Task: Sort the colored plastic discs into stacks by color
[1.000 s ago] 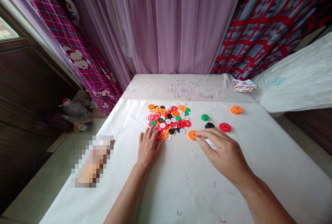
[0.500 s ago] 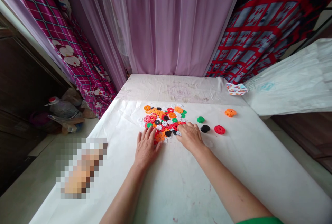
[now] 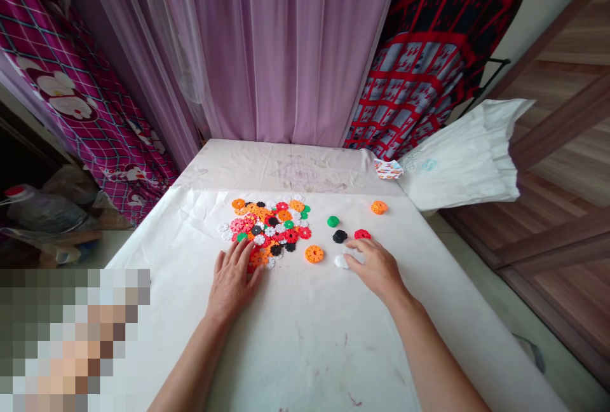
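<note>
A pile of flower-shaped plastic discs (image 3: 271,231) in red, orange, white, black and green lies spread on the white-covered table. My left hand (image 3: 233,278) rests flat at its near left edge, fingers slightly spread and touching some discs. My right hand (image 3: 379,270) is right of the pile, thumb and forefinger apart. Its thumb tip is at a small white disc stack (image 3: 341,261). Nearby sit a black stack (image 3: 340,236), a green stack (image 3: 332,221), an orange stack (image 3: 314,254) and a red stack (image 3: 362,234), partly covered by my right hand.
Another orange stack (image 3: 379,207) stands farther back right. A small patterned paper piece (image 3: 388,169) and a white bag (image 3: 469,154) are at the table's back right corner. Purple curtains (image 3: 295,49) hang behind. A pixelated patch covers the lower left.
My right hand has moved from the pile to the right, beside a white stack. An orange stack now shows right of the pile. The view has turned right; my left hand stays by the pile.
</note>
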`<state>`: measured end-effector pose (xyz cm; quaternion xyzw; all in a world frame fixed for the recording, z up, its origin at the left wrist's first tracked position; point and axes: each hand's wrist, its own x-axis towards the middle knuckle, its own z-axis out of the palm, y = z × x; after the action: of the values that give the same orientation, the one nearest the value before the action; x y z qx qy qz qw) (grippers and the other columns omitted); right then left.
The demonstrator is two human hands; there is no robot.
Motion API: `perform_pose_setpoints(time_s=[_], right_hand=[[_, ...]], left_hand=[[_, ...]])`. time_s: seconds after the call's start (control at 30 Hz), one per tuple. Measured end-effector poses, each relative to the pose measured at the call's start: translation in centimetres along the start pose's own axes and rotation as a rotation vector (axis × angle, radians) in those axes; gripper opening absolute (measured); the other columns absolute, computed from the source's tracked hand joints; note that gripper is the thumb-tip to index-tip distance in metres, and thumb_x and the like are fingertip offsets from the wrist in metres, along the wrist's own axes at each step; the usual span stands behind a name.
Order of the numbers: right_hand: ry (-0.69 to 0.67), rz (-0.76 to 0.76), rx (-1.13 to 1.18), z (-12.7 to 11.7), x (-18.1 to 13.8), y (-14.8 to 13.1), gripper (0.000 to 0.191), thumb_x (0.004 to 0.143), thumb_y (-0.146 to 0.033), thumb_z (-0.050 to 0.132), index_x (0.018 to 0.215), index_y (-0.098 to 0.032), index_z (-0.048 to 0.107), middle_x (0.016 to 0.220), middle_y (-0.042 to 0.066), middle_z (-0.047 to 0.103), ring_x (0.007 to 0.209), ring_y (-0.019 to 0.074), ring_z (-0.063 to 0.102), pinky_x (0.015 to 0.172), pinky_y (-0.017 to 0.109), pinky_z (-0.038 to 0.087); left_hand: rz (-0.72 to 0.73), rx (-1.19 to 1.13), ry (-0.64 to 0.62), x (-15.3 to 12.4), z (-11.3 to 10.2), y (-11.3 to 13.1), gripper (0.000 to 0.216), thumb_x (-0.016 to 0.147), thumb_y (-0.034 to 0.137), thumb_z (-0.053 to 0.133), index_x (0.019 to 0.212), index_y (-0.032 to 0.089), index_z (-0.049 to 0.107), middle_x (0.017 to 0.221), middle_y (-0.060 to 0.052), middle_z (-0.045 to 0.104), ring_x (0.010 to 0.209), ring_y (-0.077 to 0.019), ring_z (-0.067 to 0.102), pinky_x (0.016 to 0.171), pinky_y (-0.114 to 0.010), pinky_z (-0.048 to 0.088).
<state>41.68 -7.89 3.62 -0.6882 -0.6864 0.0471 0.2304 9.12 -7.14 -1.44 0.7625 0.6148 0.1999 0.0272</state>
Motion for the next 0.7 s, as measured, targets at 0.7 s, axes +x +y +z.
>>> perform_pose_setpoints(time_s=[0.7], right_hand=[[-0.166, 0.04, 0.048, 1.5, -1.9, 0.1, 0.027, 0.082, -0.025, 0.056, 0.107, -0.026, 0.067, 0.107, 0.003, 0.068, 0.088, 0.0176, 0.065, 0.078, 0.03, 0.049]], left_hand=[[0.009, 0.014, 0.008, -0.1, 0.0, 0.0, 0.054, 0.092, 0.047, 0.044, 0.14, 0.024, 0.046, 0.146, -0.012, 0.049, 0.138, -0.0285, 0.04, 0.114, -0.055, 0.029]])
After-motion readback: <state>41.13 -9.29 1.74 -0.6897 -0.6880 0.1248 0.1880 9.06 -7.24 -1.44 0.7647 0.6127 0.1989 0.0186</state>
